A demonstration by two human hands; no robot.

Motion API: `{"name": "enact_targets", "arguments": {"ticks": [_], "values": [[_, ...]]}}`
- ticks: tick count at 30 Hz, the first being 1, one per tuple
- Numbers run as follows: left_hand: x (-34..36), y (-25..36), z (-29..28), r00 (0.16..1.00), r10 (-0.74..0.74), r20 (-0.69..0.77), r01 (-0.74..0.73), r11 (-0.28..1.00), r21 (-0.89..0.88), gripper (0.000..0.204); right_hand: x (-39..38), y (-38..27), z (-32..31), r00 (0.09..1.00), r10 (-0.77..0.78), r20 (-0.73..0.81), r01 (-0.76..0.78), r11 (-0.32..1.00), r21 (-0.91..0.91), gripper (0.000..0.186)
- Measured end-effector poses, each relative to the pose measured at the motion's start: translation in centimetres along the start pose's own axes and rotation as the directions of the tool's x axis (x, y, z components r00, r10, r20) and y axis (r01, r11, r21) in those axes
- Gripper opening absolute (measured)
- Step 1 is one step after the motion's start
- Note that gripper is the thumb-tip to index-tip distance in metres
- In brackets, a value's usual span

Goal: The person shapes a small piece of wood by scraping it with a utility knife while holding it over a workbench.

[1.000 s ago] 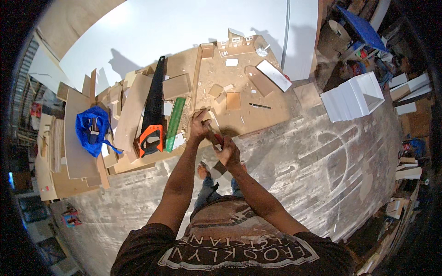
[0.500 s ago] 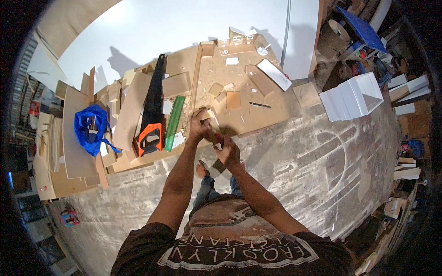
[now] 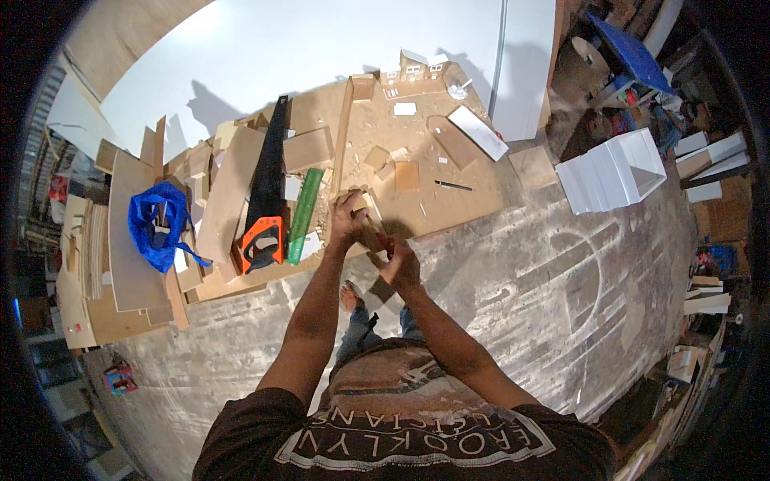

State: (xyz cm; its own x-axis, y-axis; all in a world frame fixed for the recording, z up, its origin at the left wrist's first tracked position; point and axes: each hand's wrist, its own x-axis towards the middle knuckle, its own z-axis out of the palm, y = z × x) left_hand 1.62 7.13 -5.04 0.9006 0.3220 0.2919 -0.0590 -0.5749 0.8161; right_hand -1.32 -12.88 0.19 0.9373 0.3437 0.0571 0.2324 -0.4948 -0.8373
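Note:
Both hands meet at the near edge of the work board. My left hand (image 3: 346, 218) has its fingers closed around a small pale piece of board (image 3: 371, 206). Close by on the right, my right hand (image 3: 399, 264) is closed on a small red-handled tool (image 3: 389, 243), whose working end points toward the left hand. The fingers cover most of both things, so the tool's kind is unclear. Left of my hands lie a green ruler-like strip (image 3: 305, 215) and a handsaw (image 3: 267, 192) with an orange and black handle.
The work board (image 3: 481, 196) carries offcuts, a slim dark pen-like tool (image 3: 453, 184) and a small model house (image 3: 413, 72) at its far edge. A blue bag (image 3: 158, 228) rests on boards at left. A white box (image 3: 613, 170) stands at right.
My right hand has shifted slightly down and turned, with the red-handled tool still in it. The left hand stays nearly in place around the piece of board.

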Motion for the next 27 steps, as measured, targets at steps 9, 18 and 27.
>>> {"name": "enact_targets", "arguments": {"ticks": [9, 18, 27], "values": [[-0.3, 2.0, 0.5, 0.992, -0.054, -0.117, 0.053, 0.999, -0.014, 0.043, 4.1, 0.5, 0.4, 0.992, 0.104, -0.064, -0.099, 0.992, 0.079, 0.034], [-0.2, 5.8, -0.5, 0.982, 0.076, 0.171, -0.141, 0.898, 0.416, 0.052, 5.4, 2.8, 1.6, 0.990, 0.104, -0.098, -0.101, 0.994, 0.034, 0.047], [-0.3, 5.0, -1.4, 0.961, -0.080, 0.266, 0.008, 0.965, 0.261, 0.069, 5.4, 6.7, 2.8, 0.996, 0.091, -0.003, -0.091, 0.995, -0.035, 0.049]]}}
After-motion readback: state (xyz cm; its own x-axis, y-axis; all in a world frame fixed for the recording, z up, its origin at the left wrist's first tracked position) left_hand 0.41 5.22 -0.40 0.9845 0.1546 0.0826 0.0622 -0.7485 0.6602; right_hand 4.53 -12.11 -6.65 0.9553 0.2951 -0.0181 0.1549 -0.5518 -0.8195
